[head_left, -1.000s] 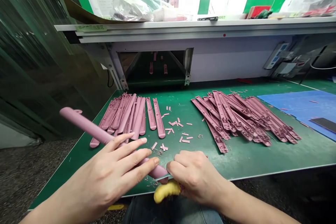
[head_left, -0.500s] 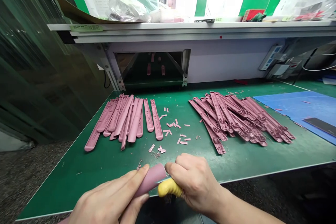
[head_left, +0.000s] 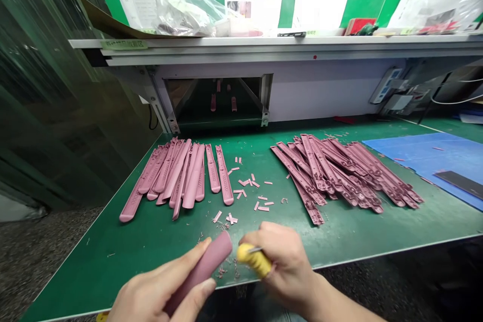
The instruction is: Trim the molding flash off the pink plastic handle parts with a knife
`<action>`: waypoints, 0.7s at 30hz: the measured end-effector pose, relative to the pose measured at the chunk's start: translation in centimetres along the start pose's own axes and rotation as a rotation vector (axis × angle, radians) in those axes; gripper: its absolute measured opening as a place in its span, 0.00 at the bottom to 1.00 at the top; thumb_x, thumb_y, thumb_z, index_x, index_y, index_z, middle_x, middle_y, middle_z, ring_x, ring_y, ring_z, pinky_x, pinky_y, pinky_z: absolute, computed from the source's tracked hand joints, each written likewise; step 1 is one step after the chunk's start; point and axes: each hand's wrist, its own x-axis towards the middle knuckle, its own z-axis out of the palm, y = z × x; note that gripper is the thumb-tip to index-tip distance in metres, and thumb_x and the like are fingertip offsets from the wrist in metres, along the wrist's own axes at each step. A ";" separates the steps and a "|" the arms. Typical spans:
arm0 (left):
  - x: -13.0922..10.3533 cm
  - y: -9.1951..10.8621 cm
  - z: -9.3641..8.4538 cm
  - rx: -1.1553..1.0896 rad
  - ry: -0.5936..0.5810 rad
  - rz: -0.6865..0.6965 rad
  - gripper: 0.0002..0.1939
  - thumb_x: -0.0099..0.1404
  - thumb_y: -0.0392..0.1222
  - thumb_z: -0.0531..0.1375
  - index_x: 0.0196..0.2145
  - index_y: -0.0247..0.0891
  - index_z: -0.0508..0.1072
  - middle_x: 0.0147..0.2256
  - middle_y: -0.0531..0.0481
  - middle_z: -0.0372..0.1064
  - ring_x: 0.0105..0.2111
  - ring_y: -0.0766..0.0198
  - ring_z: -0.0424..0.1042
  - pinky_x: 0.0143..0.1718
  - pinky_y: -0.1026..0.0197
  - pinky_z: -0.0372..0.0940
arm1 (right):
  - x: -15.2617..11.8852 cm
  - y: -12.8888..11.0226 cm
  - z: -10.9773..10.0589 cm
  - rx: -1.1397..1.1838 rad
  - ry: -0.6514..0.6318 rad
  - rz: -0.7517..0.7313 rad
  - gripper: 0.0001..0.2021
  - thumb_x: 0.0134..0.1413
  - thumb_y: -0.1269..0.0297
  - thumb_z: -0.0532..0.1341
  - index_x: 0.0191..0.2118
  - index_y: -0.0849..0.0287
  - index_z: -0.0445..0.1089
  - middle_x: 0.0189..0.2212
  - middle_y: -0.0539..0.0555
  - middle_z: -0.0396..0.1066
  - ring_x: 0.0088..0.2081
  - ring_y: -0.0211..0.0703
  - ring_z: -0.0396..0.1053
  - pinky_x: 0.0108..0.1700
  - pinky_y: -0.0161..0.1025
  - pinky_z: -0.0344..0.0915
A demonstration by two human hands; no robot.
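Observation:
Near the front edge of the table, my left hand is wrapped round a smooth pink plastic shell, its rounded end pointing up and to the right. To its right, my right hand is closed on a thin metal blade, mostly hidden by the fingers. A ribbed yellow cover, apparently over the thumb, lies under the blade. A small gap separates the blade from the shell. Pink shavings lie on the table between the hands.
Several pink shells lie at the left, and a pile of narrow pink parts at the right. Small pink scraps are scattered between them. A blue sheet bears a dark flat object. A shelf spans the back.
My right hand and the blade have come away from the shell's end, where they were touching it. The shell has tilted more upright and shifted slightly left.

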 end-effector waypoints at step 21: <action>25.1 -6.0 6.3 -0.250 -0.031 -0.680 0.18 0.64 0.44 0.58 0.51 0.35 0.67 0.50 0.42 0.66 0.45 0.56 0.70 0.43 0.49 0.67 | 7.0 14.2 -17.6 -0.905 -0.133 0.840 0.24 0.54 0.49 0.57 0.46 0.65 0.70 0.41 0.72 0.72 0.41 0.70 0.70 0.36 0.56 0.63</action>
